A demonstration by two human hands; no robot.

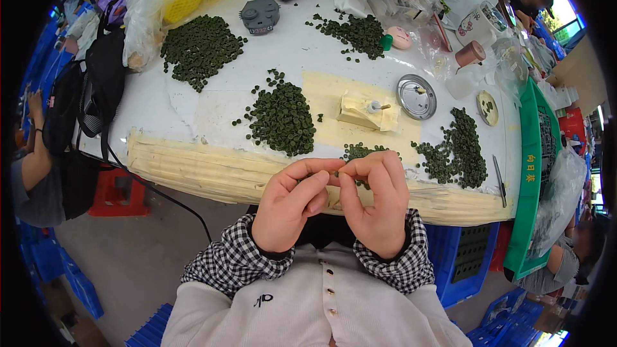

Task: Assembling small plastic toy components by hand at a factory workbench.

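Note:
My left hand (pixel 286 202) and my right hand (pixel 378 202) meet over the table's front edge, both with bent fingers. Their thumbs and index fingers close on a tiny dark green piece (pixel 336 174) between the fingertips. It looks like one of the small round wheel-like parts lying about, but its detail is too small to read. Other dark green bits seem to sit in the curl of my left fingers, mostly hidden. Just beyond my hands lies a small group of green round parts (pixel 361 150). A larger heap (pixel 283 119) is to its left.
More green heaps lie at far left (pixel 202 51), far middle (pixel 360 35) and right (pixel 456 151). A cream block with a peg (pixel 366 110), metal dish (pixel 416 97), grey model tank turret (pixel 259 14), slim dark tool (pixel 499 181) and green crate (pixel 524 218) stand around.

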